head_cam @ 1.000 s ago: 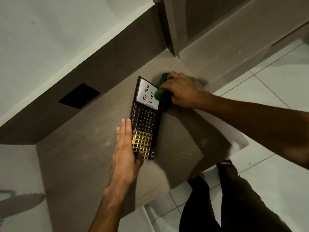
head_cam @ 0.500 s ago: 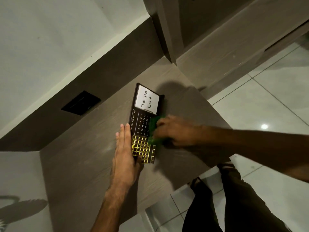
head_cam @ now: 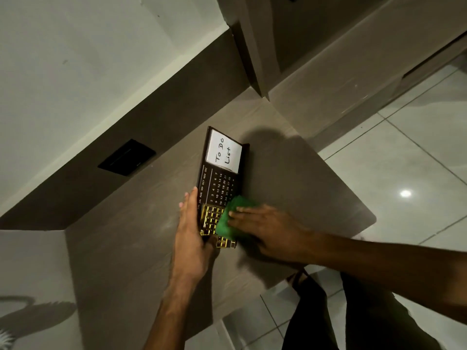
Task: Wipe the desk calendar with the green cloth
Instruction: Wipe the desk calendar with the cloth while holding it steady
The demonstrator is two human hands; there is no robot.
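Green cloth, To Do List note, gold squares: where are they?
green cloth point(head_cam: 223, 226), head view, its bare left part.
To Do List note point(head_cam: 223, 154), head view, middle of paper.
gold squares point(head_cam: 209, 217), head view, upper left of grid.

Indoor room with a built-in desk corner, home or office.
A grey-brown wood-grain counter meets a white painted wall at upper left, a black rectangular wall plate between them; glossy pale floor tiles lie right; a dark desk calendar carries a "To Do List" note.

Green cloth on desk calendar
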